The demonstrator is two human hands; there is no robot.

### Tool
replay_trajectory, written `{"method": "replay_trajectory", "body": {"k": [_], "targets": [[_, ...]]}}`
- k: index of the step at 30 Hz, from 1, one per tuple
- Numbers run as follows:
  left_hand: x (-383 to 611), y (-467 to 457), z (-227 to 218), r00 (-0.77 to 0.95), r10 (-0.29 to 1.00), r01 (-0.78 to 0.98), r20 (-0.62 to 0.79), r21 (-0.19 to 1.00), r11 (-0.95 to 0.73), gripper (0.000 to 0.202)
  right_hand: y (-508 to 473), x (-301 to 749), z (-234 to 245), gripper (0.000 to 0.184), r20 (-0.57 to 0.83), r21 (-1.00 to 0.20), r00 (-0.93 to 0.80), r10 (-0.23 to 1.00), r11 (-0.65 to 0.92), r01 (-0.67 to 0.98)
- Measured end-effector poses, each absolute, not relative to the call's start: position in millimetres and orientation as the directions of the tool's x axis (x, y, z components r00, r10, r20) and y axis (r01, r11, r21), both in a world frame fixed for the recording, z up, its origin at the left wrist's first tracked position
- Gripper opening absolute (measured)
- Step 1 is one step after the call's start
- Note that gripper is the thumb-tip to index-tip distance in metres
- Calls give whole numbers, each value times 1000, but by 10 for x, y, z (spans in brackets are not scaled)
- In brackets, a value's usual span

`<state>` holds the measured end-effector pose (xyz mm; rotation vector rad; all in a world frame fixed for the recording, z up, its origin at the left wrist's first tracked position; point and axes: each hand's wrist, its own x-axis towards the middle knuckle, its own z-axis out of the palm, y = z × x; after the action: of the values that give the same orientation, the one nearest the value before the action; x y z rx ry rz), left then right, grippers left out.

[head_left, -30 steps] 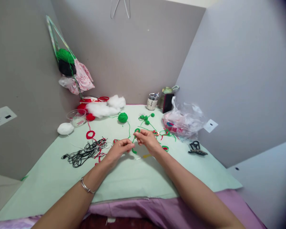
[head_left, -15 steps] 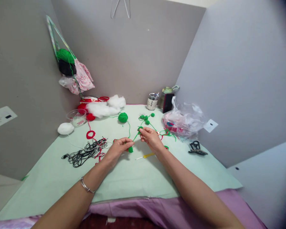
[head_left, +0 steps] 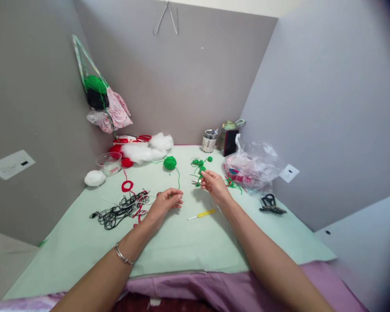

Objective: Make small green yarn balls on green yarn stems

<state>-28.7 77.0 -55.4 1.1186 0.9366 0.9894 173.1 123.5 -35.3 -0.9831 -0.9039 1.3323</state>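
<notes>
My right hand (head_left: 215,187) is closed, with thumb and fingertips on a small green crocheted piece (head_left: 202,170). Small scissors (head_left: 195,182) point leftward just below those fingertips; whether the hand grips them too I cannot tell. A bit of green shows beside the blades. My left hand (head_left: 167,204) hovers over the table, fingers curled and pinched where a green yarn strand (head_left: 178,178) meets them. That strand runs back to a green yarn ball (head_left: 170,163). On the cloth between the forearms lies a crochet hook (head_left: 206,213) with a yellow handle.
Tangled black cord (head_left: 117,212) and a red yarn ring (head_left: 127,186) lie left. White stuffing (head_left: 143,151), a clear tub (head_left: 110,164) and a white yarn ball (head_left: 95,178) are behind. Rightward are a plastic bag (head_left: 247,169), a black hair claw (head_left: 271,204) and a pen tin (head_left: 209,141).
My right hand has shifted slightly right, and the taut green strand between the hands is gone. The green piece under my left fingers no longer shows there. Scissor blades now show by my right fingertips.
</notes>
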Motion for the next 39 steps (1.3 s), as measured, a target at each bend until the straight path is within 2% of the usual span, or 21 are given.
{"method": "replay_trajectory", "body": {"k": [5,10,12,15,17,20,22,24,25,27,29,30,32,33,35,37,39], "targets": [[-257,716,-578,252,966,63,59,995,-77,28,1313,1866,-321,40,48,-965,173,984,91,-247],[-363,756,-513,10,970,15,244,970,-245,28,1369,1967,-322,32,173,-976,185,967,194,-102],[-415,798,-499,-95,962,-22,256,965,-260,32,1373,1960,-341,31,162,-984,134,978,171,-59],[-457,850,-526,-166,959,-94,230,964,-247,38,1360,1909,-378,28,136,-991,29,990,136,-4],[-465,870,-561,-179,960,-115,214,965,-236,40,1353,1880,-405,34,142,-988,-18,990,143,53],[-467,875,-583,-163,967,-121,197,968,-218,43,1359,1877,-437,51,168,-970,-34,985,172,171],[-465,859,-559,-151,975,-129,165,974,-185,45,1354,1884,-437,47,190,-954,-47,981,195,226],[-454,826,-511,-95,985,-175,142,972,-157,44,1309,1858,-409,41,214,-951,-96,972,230,206],[-442,804,-485,-14,991,-219,136,966,-136,41,1265,1825,-387,41,224,-954,-150,963,249,169],[-411,751,-442,262,958,-309,113,951,-27,32,1136,1711,-338,49,215,-963,-331,919,255,81],[-380,696,-418,542,837,-331,71,934,136,25,980,1552,-305,52,116,-980,-568,815,187,68],[-372,675,-411,623,780,-336,61,921,196,23,906,1469,-299,45,34,-985,-670,741,140,105],[-391,663,-390,677,734,-370,57,888,272,23,791,1330,-302,24,-104,-975,-795,597,96,199],[-423,677,-372,659,750,-404,57,868,288,22,757,1284,-307,16,-140,-970,-823,551,90,225],[-540,746,-319,514,855,-529,66,809,255,20,738,1251,-311,16,-136,-970,-825,548,95,223],[-718,854,-260,306,949,-703,81,692,167,17,779,1289,-303,26,-63,-974,-756,651,126,190],[-920,969,-221,162,983,-808,91,583,79,18,861,1371,-294,34,24,-966,-633,773,182,185]]}}
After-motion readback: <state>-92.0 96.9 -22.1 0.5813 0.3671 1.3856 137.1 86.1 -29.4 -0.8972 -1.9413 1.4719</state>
